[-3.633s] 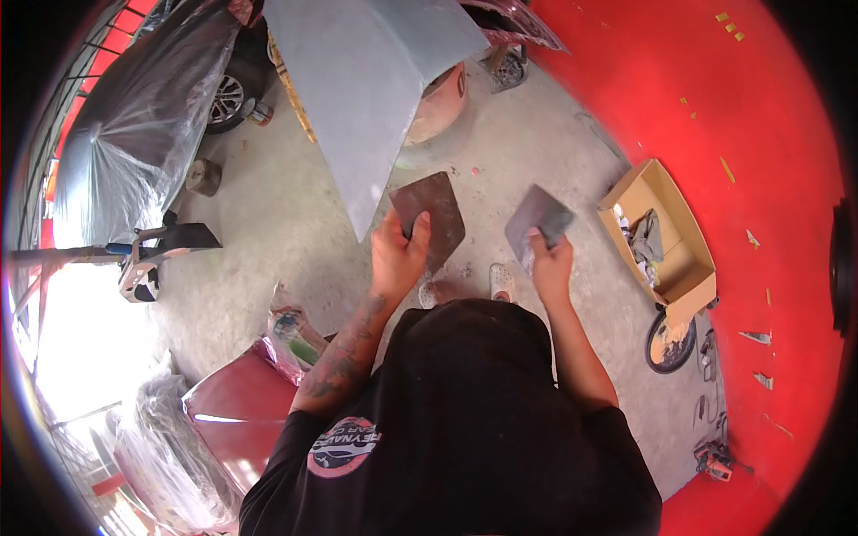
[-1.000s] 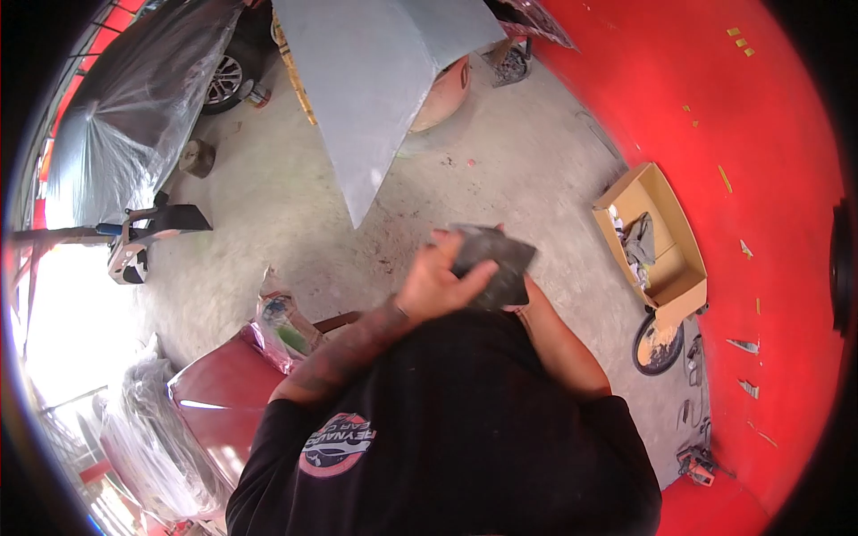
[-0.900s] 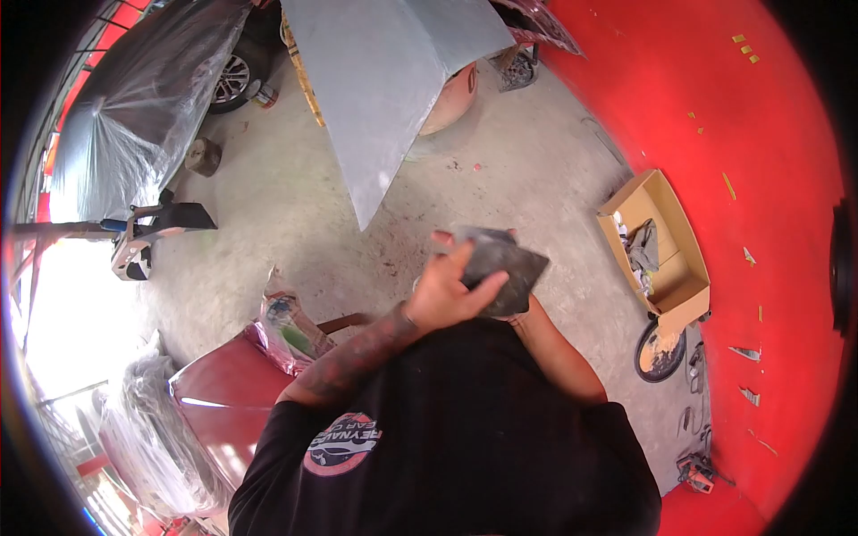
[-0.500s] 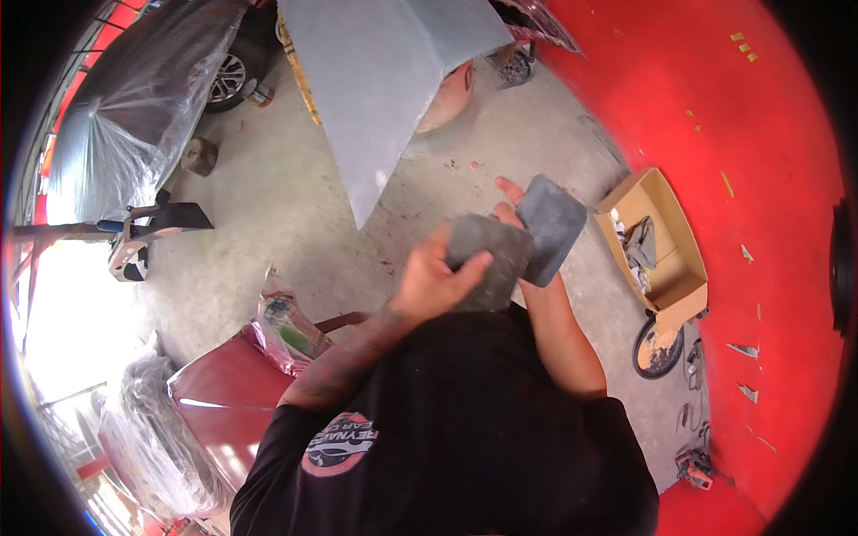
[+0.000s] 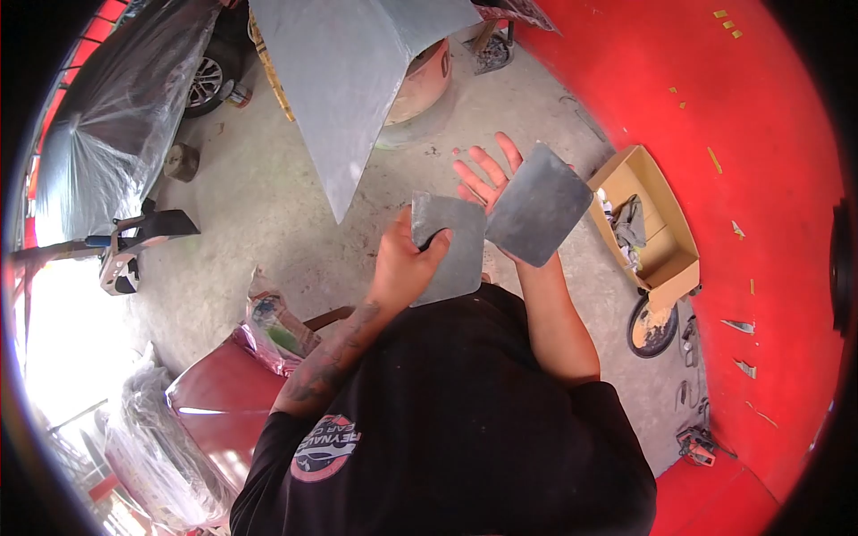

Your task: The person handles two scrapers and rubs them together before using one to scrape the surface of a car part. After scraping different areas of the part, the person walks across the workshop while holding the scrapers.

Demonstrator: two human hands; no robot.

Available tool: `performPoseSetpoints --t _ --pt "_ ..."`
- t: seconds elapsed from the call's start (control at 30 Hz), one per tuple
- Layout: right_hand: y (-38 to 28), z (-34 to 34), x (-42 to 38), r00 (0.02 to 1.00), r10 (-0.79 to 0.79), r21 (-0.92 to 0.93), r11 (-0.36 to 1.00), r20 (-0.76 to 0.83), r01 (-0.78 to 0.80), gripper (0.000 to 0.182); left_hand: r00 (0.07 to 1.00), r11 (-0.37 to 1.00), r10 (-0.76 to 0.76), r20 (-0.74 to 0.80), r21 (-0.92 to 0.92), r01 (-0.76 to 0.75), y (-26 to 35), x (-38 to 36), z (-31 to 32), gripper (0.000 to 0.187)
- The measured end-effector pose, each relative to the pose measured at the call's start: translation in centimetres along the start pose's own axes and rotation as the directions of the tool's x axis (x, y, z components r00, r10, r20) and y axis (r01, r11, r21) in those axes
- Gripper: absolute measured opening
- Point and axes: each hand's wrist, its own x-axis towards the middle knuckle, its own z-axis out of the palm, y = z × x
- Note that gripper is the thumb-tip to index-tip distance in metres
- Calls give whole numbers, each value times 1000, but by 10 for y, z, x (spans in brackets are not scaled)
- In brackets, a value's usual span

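My left hand (image 5: 407, 259) pinches a thin grey sanding sheet (image 5: 454, 259) with rounded corners, the thumb lying on its upper face. A second, darker grey sanding sheet (image 5: 540, 205) rests across the palm of my right hand (image 5: 487, 170). That hand is turned palm up with its fingers spread, and the sheet covers most of the palm. The two sheets are side by side, their near edges almost meeting in front of my chest. Beyond them a grey pointed panel (image 5: 344, 98) reaches toward me.
A cardboard box (image 5: 675, 237) with rags inside stands at the right by the red wall (image 5: 715, 116). Below it is a round black pan (image 5: 652, 330). Plastic-covered car parts (image 5: 116, 116) are at the left. A red panel (image 5: 223, 384) lies near my left elbow.
The sheets, overlapped earlier, are now apart side by side. My left hand has shifted left, and the fingers of my right hand show more, spread out. The whole view has shifted slightly.
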Motion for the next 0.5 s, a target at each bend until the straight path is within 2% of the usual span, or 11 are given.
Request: performPoseSetpoints --t 0.03,0.13,0.27,0.33,0.4,0.5 --pt "0 2 0 999 10 -74 997 -37 -13 96 1000 1000 0 0 2 0 1 -1 1 24" --pt "0 2 1 999 48 -142 989 8 -46 99 1000 1000 -13 0 27 13 1 -2 3 24" --pt "3 2 2 998 53 -144 988 -30 -57 93 999 998 42 -8 42 -41 -11 -2 5 25" --pt "4 -4 3 997 75 -142 987 2 -74 90 999 997 41 -9 60 -41 -9 -3 6 25" --pt "5 -8 3 996 89 -121 989 28 -85 89 994 992 103 -30 76 -101 -3 -6 7 25" --pt "8 -5 3 995 95 -135 987 26 -90 88 998 999 52 -41 16 -52 -9 -7 8 24"
